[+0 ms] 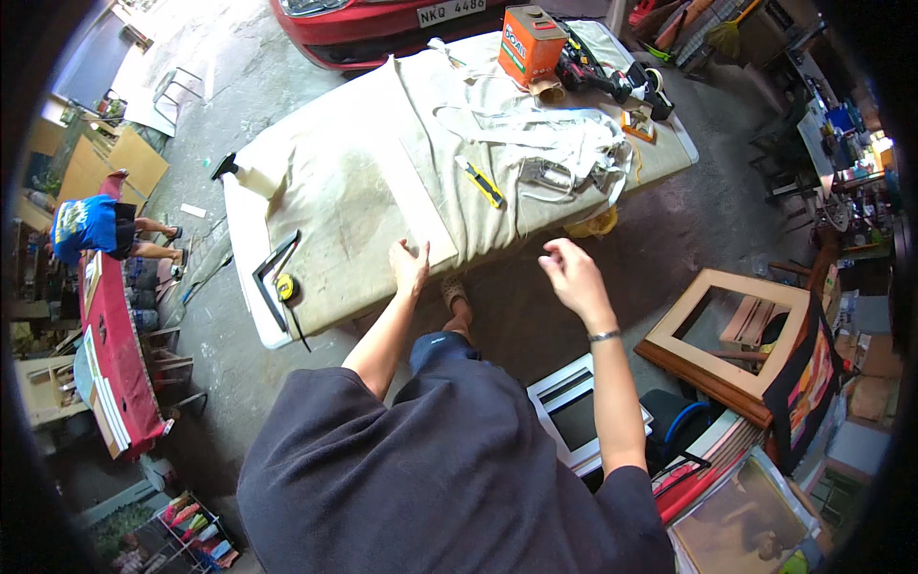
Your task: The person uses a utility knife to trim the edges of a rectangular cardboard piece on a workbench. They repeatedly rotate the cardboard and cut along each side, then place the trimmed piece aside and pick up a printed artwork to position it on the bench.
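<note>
A long pale strip (413, 196) lies flat on the cloth-covered table (335, 239), its near end at the front edge. My left hand (409, 268) is at that end, thumb and forefinger apart, touching its near left corner. My right hand (577, 279) is raised in front of the table, fingers loosely bent and apart, with nothing visible in them. To the right of the strip lies a yellow and black utility knife (481, 185). A black framing square (268, 282) and a yellow tape measure (286, 286) lie at the table's left end.
A spray bottle (253, 179) lies near the left edge. Crumpled white straps (574, 143), an orange can (531, 46) and power tools (585, 72) occupy the right side. Frames (732, 330) lean at my right. A red car (363, 33) stands beyond; another person (86, 228) bends at far left.
</note>
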The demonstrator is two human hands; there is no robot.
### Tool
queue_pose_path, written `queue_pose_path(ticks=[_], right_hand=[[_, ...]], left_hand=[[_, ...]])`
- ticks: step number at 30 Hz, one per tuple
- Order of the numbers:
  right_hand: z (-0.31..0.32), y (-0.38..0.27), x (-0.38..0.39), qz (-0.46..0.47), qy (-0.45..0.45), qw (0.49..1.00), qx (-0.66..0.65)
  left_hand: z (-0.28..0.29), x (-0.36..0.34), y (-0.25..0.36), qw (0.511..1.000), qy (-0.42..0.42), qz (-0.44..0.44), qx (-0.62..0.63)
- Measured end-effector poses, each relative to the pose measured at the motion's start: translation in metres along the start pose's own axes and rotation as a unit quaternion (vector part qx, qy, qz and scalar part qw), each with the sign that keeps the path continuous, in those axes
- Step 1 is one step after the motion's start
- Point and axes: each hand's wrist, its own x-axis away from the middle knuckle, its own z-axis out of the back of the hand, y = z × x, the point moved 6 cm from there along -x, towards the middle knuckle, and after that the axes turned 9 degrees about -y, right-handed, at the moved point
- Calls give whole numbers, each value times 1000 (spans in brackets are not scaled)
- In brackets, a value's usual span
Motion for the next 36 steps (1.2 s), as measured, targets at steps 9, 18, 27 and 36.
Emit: queue_pose_path(ticks=[9, 18, 27, 36], right_hand=[[-116, 72, -209, -44, -122, 974, 185], [-158, 105, -266, -89, -125, 973, 173], [-23, 170, -316, -56, -12, 998, 38], [34, 233, -351, 30, 18, 999, 14]], left_hand=[[-31, -84, 58, 963, -10, 162, -214], [-4, -87, 37, 987, -55, 139, 60], [-55, -76, 153, 977, -60, 66, 196], [-170, -110, 276, 969, -34, 116, 216]])
